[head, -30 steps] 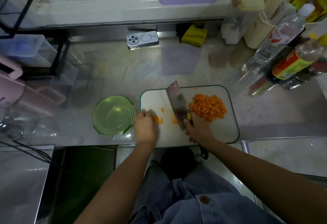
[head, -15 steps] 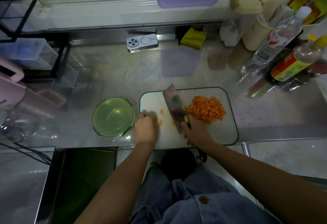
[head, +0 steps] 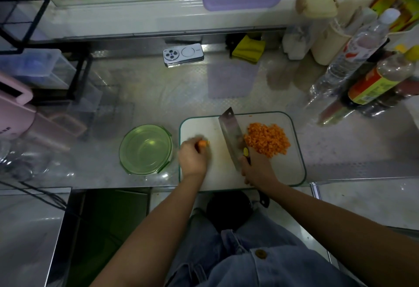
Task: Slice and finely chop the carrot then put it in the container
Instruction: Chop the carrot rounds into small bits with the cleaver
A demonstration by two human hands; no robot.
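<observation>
One carrot stub [head: 203, 143], left end of cutting board [head: 292, 173], pinched in curled left hand [head: 192, 158]: firm, small, likely to roll; best pinned from behind, fingertips tucked. Right hand [head: 257, 168] wrapped round cleaver [head: 232, 134] handle, blade beside chopped carrot pile [head: 267, 142]: light, loose, probably scatter-prone. Container [head: 146, 149] just left of board.

A home kitchen: steel counter [head: 158, 96], cutting board [head: 292, 168], cleaver [head: 231, 132], sauce bottles [head: 371, 87].
</observation>
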